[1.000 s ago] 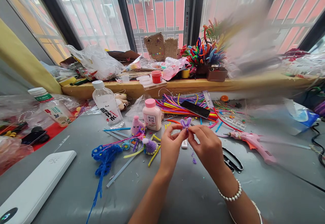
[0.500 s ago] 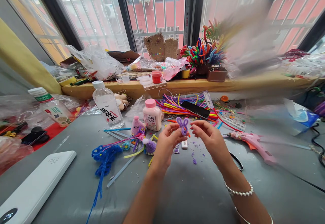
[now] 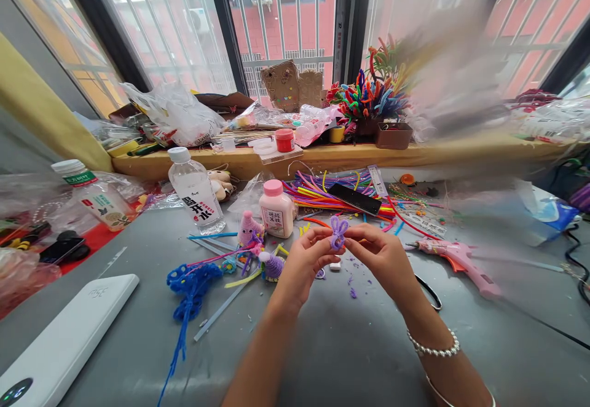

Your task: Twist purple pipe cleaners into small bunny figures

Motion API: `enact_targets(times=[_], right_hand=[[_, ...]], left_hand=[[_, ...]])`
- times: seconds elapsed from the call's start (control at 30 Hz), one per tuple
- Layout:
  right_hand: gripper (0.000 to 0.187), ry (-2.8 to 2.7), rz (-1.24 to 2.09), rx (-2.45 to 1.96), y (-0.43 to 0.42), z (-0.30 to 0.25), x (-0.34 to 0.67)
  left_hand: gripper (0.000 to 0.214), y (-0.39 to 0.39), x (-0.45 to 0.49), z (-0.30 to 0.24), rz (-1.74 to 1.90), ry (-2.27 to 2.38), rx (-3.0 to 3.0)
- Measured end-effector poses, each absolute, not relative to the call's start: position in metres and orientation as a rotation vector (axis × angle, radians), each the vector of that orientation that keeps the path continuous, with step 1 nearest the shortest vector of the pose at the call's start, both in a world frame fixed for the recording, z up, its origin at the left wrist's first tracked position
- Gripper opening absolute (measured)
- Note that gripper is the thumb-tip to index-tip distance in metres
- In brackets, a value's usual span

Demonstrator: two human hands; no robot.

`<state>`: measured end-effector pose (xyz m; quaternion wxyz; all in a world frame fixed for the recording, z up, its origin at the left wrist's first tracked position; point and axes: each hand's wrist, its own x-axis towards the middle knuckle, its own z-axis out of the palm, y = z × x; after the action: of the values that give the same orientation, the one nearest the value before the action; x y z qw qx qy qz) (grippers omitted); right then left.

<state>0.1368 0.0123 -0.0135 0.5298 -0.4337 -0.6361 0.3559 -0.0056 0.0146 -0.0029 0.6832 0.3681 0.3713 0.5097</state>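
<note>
Between my two hands, above the middle of the grey table, is a small purple pipe-cleaner figure (image 3: 339,231) bent into loops. My left hand (image 3: 310,258) pinches it from the left. From the other side, the thumb and fingertips of my right hand (image 3: 374,248) close on its right edge. A white block (image 3: 335,266) lies below them, partly covered by my left fingers. Purple scraps (image 3: 353,292) are scattered on the table. Left of my left hand sit a purple crocheted piece (image 3: 271,267) and a pink one with a pointed top (image 3: 250,229).
A pink hot glue gun (image 3: 461,259) lies right of my hands. Behind them are a bundle of coloured pipe cleaners (image 3: 313,189), a black phone (image 3: 354,200) and a pink-capped bottle (image 3: 275,210). Blue yarn (image 3: 193,287), a water bottle (image 3: 196,192) and a white power bank (image 3: 74,339) are leftward.
My right hand has moved left and now touches the purple figure, which it was apart from before. The figure has shifted slightly right and turned a little.
</note>
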Motion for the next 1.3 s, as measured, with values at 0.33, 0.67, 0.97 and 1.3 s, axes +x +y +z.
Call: enact_targets(times=[0.33, 0.67, 0.97, 1.3], right_hand=[[0.015, -1.592, 0.655, -1.042, 0.0068, -0.0064, 0.1299], [0.013, -1.674, 0.505, -1.05, 0.008, -0.0112, 0.1303], [0.009, -1.729, 0.435, -1.025, 0.0084, -0.01, 0.1303], [0.008, -1.71, 0.364, -1.13, 0.009, -0.0113, 0.1292]], left_hand=[[0.015, 0.0146, -0.0025, -0.0026, 1.201, 0.911, 0.88], [0.016, 0.0133, -0.0013, -0.0012, 1.229, 0.918, 0.861], [0.016, 0.0134, -0.0018, -0.0013, 1.23, 0.906, 0.841], [0.021, 0.0153, 0.0, -0.0047, 1.322, 0.946, 0.966]])
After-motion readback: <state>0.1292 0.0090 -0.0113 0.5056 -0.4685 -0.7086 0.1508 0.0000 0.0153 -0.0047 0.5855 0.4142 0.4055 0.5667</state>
